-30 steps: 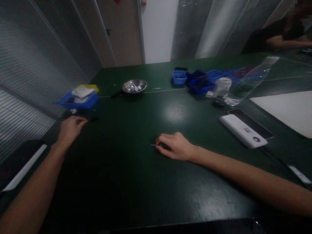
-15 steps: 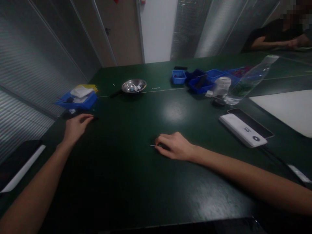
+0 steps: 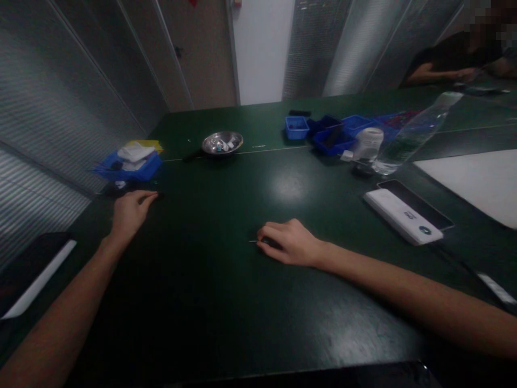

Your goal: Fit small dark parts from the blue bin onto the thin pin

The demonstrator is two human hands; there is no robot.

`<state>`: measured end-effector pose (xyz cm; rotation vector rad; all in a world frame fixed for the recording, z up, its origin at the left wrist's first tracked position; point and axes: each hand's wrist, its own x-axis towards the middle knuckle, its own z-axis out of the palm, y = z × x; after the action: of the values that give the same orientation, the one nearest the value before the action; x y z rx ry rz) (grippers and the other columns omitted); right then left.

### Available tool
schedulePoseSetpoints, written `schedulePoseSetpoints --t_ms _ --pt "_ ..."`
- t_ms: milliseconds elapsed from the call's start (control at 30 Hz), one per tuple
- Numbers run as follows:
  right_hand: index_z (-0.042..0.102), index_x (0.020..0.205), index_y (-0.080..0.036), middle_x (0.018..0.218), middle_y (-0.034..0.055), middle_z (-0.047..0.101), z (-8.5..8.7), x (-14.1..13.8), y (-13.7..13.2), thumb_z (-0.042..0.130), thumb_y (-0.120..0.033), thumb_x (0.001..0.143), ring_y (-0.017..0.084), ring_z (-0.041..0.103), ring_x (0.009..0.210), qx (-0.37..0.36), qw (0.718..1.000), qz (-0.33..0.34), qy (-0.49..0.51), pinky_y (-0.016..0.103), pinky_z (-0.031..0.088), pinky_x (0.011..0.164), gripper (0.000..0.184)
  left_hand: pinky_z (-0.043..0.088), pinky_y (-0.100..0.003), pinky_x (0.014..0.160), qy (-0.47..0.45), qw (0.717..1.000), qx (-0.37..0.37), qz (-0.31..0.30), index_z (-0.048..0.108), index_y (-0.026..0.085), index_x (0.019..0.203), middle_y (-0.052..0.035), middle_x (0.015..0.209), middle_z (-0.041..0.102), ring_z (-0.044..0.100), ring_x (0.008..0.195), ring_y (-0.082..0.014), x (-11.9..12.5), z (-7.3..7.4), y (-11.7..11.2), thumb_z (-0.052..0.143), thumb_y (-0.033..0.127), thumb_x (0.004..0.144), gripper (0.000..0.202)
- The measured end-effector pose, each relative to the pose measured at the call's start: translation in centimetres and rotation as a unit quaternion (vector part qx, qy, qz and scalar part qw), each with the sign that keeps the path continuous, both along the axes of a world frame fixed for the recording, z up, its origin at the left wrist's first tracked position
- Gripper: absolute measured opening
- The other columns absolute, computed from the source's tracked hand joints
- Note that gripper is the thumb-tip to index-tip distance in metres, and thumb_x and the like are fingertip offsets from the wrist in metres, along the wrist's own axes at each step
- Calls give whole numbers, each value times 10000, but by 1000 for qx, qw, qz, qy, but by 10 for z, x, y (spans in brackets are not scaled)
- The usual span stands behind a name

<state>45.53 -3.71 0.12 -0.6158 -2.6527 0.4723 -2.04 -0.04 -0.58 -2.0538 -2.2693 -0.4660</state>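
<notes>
My left hand [image 3: 132, 210] is over the left part of the dark green table [image 3: 210, 302], thumb and forefinger pinched together. A small dark thing shows at those fingertips, too dim to name. Near the middle, my right hand [image 3: 288, 241] rests on the tabletop with its fingers curled closed. From its fingertips a thin pale metal pin [image 3: 253, 241] sticks out to the left; whatever it belongs to is hidden in the fingers. Just beyond my left hand stands a blue basket [image 3: 145, 170] holding white and yellow things.
A metal pan [image 3: 238, 151] with small white pieces stands farther back. Blue trays [image 3: 297, 129], a white bottle [image 3: 369, 141], a tilted clear plastic bottle [image 3: 420, 132], a white power bank [image 3: 399, 215] and a phone lie to the right. A person [image 3: 440, 62] sits at the far right.
My left hand has shifted slightly right, its finger and thumb closer together. My right hand stays where it was. The other person's hands have moved at the far right.
</notes>
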Motion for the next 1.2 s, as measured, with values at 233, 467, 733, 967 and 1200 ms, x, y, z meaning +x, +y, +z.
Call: schedulePoseSetpoints --t_ms 233,467,733,967,1200 --pt "572 1082 -169 918 33 632 1 0 0 412 -372 1033 88 496 634 1 1000 3 -2 234 340 564 263 444 -375 900 232 972 6 -42 640 54 1240 -185 1184 589 507 1076 -302 27 -1 -11 307 324 1003 491" --pt "576 1077 -170 915 25 628 2 1 0 424 -372 1029 83 492 630 3 1000 2 -3 228 334 551 257 412 -401 924 253 967 3 -25 589 38 1278 -197 1124 611 537 1026 -308 36 1 -11 305 299 1000 475" --pt "578 1076 -167 909 27 632 1 0 0 419 -378 1030 81 490 617 6 1000 1 -2 224 334 546 268 418 -380 918 219 975 39 -14 667 82 1104 -176 1098 624 532 1036 -307 39 8 -9 324 363 994 457" --pt "583 1078 -165 921 31 635 0 1 -1 421 -371 1029 84 500 631 6 1000 2 -4 227 340 552 266 401 -371 971 191 980 35 -33 636 87 1121 -166 1125 644 544 1055 -285 30 7 -8 375 340 979 390" --pt "586 1068 -170 907 27 634 1 1 0 421 -375 1028 82 490 622 10 1000 3 2 229 330 544 266 410 -354 957 149 988 39 -22 631 133 1034 -131 1100 641 552 1059 -273 20 7 -5 412 345 964 312"
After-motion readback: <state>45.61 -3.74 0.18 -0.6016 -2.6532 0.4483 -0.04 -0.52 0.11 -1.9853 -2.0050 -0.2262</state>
